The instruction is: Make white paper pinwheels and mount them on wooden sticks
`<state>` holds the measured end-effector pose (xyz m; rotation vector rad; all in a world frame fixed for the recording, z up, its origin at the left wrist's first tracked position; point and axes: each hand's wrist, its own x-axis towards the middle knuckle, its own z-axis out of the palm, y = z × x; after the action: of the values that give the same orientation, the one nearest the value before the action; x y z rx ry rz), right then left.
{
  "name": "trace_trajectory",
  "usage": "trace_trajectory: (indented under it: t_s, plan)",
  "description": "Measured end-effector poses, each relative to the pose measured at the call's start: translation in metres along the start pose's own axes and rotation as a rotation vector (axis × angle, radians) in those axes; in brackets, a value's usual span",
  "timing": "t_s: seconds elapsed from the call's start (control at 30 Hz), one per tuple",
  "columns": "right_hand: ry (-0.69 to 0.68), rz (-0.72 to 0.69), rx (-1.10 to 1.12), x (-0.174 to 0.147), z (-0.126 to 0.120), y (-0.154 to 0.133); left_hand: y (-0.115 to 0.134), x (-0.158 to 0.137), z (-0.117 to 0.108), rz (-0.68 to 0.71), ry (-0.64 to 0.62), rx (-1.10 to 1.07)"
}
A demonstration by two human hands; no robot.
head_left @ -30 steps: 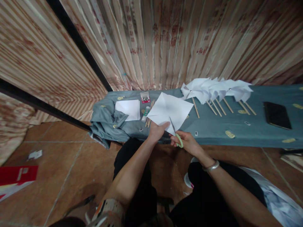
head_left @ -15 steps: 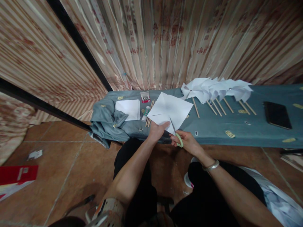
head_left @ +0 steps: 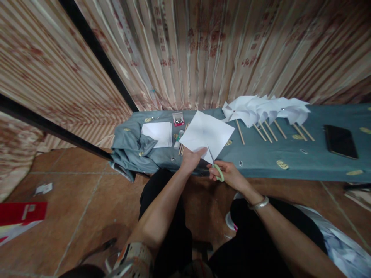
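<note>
My left hand [head_left: 191, 160] grips a square sheet of white paper [head_left: 209, 133] near its lower corner, thumb on top. In my right hand [head_left: 227, 172] is a pair of scissors with a light green handle [head_left: 219, 173]. Their blades meet the paper at its near corner, right beside my left thumb. Left of the sheet lie a glue stick [head_left: 179, 139] and some wooden sticks [head_left: 182, 150], partly covered by the paper. A small red box of metal pins [head_left: 178, 119] sits behind them.
A stack of white paper [head_left: 158, 134] lies at the left of the cloth-covered table [head_left: 261, 164]. Several white paper pinwheels [head_left: 261, 110] on sticks stretch along the back. A black tablet-like device [head_left: 340, 141] rests at right. A dark metal pole [head_left: 98, 54] slants at left.
The sheet has shifted slightly left and flattened; the fold or cut line seen across its left part no longer shows. Both hands have stayed almost in place, still holding paper and scissors.
</note>
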<state>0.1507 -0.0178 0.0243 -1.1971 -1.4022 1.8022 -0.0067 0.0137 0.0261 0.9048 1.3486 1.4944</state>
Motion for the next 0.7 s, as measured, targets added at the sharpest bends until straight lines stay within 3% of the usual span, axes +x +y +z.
trace_trajectory:
  t_s: [0.13,0.3,0.43,0.57,0.7]
  plan:
    - [-0.085,0.007,-0.041,-0.004,-0.006,-0.005,-0.001,0.007,-0.004,-0.018,0.03,-0.05]
    - [-0.255,0.134,-0.133,-0.014,-0.028,-0.015,0.004,0.012,-0.01,-0.014,0.092,-0.114]
    - [-0.262,0.124,-0.109,-0.029,-0.049,-0.024,0.009,0.014,-0.016,-0.019,0.124,-0.119]
    - [-0.01,-0.051,-0.017,-0.034,-0.064,-0.034,0.012,0.012,-0.021,-0.032,0.089,-0.056]
    - [0.413,-0.228,0.067,-0.022,-0.074,-0.038,0.011,0.007,-0.023,-0.057,-0.012,0.043]
